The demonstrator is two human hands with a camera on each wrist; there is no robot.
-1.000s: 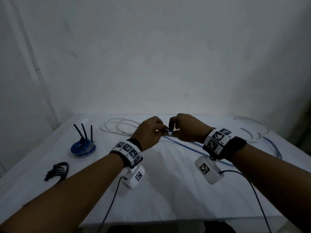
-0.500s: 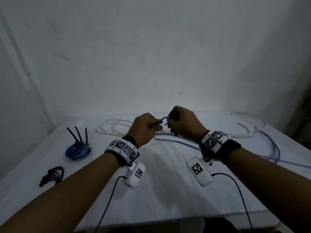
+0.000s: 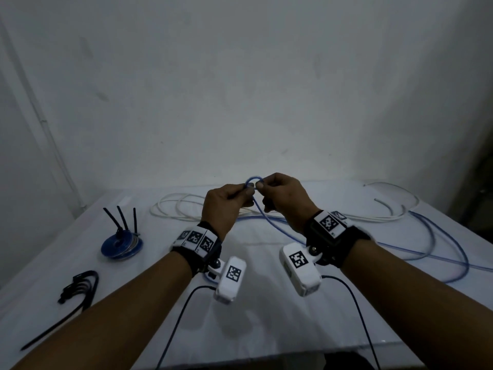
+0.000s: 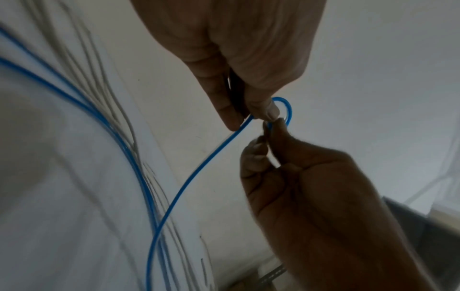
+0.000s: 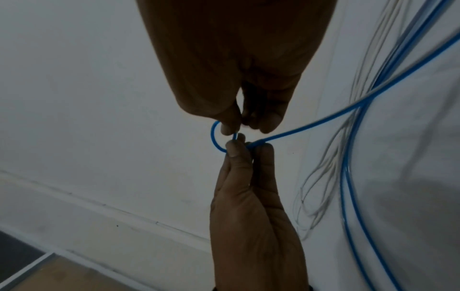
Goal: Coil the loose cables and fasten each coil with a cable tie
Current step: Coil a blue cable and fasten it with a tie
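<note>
Both hands are raised above the bench (image 3: 240, 329), close together, fingertips nearly touching. The left hand (image 3: 224, 206) pinches the blue cable (image 3: 269, 222) betw. thumb and forefinger, other fingers curled. The right hand (image 3: 285, 198) pinches the same cable just beside it. Betw. the two pinches the cable bends into one small loop (image 3: 253, 180) standing up over the fingertips. The left wrist view shows that loop (image 4: 286, 110) closing at the right hand's fingertips (image 4: 273, 126); the right wrist view shows the same loop (image 5: 215, 137) on the far side of the two thumbs.

From the left hand's pinch the cable drops down toward the bench, then runs right in long loose curves on the cloth, w/ several blue strands lying near the right edge. Whether the loop's short end is the cable tip can't be told, as fingers hide it.

A loose white cable (image 3: 181, 206) lies in wide rings behind the hands and stretches to the far right. At left sits a finished blue coil (image 3: 121, 244) w/ three black tie tails sticking up. Nearer, at the left edge, a bunch of black cable ties (image 3: 80, 289) lies flat.
</note>
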